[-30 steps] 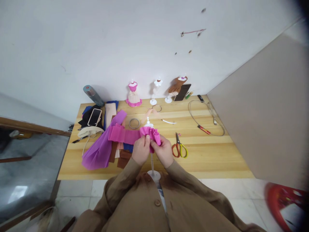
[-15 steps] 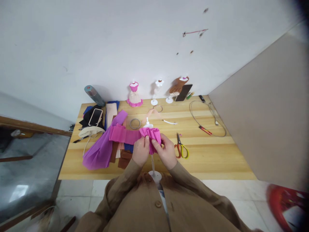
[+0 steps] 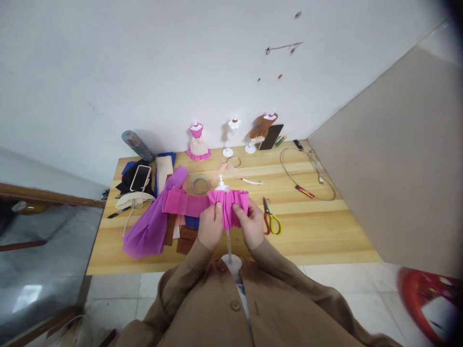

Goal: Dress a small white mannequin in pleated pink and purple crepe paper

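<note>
A strip of pink crepe paper (image 3: 227,202), gathered into pleats, is pinched between both hands in front of a small white dress-form stand (image 3: 221,186). My left hand (image 3: 211,225) grips the pleats on their left side, thumb on top. On the right side my right hand (image 3: 250,224) holds them the same way. The strip's flat tail runs left onto a folded pink part (image 3: 174,200) over a purple sheet (image 3: 154,224). Below the paper, the stand's pole and round base (image 3: 231,262) show near the table's front edge; its middle is hidden.
Scissors (image 3: 271,219) lie right of my right hand. Behind stand a pink-and-cream dressed form (image 3: 197,142), a white form (image 3: 231,137) and a brown-dressed form (image 3: 264,127). A phone (image 3: 141,179), a bottle (image 3: 137,145), wire rolls (image 3: 200,185) and a cable (image 3: 282,164) lie around the wooden table (image 3: 318,241).
My right hand has shifted slightly right, and the pleated pink paper is spread wider between my hands. The view has turned a little.
</note>
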`<state>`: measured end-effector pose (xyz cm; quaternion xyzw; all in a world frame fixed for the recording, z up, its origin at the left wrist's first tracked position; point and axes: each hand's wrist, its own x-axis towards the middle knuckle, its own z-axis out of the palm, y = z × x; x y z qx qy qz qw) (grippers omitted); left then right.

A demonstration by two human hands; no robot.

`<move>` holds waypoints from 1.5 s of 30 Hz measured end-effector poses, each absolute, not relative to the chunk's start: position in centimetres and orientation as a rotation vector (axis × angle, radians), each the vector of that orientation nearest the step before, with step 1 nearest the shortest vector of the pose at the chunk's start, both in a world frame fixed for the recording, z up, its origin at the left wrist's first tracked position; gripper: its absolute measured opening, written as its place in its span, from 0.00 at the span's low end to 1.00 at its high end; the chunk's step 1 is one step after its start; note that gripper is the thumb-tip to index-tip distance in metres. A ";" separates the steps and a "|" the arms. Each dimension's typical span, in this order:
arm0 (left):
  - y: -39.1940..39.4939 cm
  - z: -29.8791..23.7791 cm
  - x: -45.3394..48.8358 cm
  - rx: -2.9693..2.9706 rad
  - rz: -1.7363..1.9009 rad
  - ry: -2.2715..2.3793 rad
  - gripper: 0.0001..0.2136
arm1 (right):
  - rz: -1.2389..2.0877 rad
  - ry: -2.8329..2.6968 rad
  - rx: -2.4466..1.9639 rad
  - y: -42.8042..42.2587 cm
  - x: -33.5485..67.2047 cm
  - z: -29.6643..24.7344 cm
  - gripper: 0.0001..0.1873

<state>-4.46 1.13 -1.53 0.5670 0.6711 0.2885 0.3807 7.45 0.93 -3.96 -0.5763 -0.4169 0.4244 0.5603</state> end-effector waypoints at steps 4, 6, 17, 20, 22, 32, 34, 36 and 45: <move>1.1 -1.9 -4.3 1.426 0.792 1.715 0.17 | 1.047 -0.824 -1.354 0.8 7.3 -4.4 0.11; 1.1 -2.0 -4.3 1.418 0.816 1.708 0.17 | 1.037 -0.821 -1.356 0.8 7.2 -4.6 0.11; 0.5 -1.8 -3.7 1.577 0.760 1.777 0.19 | 0.930 -0.923 -1.335 0.9 6.0 -4.6 0.08; 0.6 -1.9 -3.7 1.651 0.718 1.834 0.20 | 0.890 -1.005 -1.335 0.8 6.0 -4.3 0.08; 0.7 -2.1 -3.7 1.649 0.735 1.865 0.20 | 0.866 -1.072 -1.321 0.7 6.0 -4.0 0.07; 0.3 -2.9 -3.4 1.685 0.822 1.979 0.19 | 0.739 -1.299 -1.295 0.3 6.0 -3.5 0.04; 0.1 -2.8 -3.3 1.685 0.857 1.959 0.19 | 0.722 -1.302 -1.294 0.4 6.0 -3.5 0.04; -0.1 -2.7 -3.3 1.684 0.885 1.938 0.19 | 0.712 -1.308 -1.288 0.4 5.9 -3.5 0.04; -0.3 -2.4 -3.5 1.715 0.803 1.929 0.18 | 0.696 -1.327 -1.255 0.2 5.8 -3.1 0.05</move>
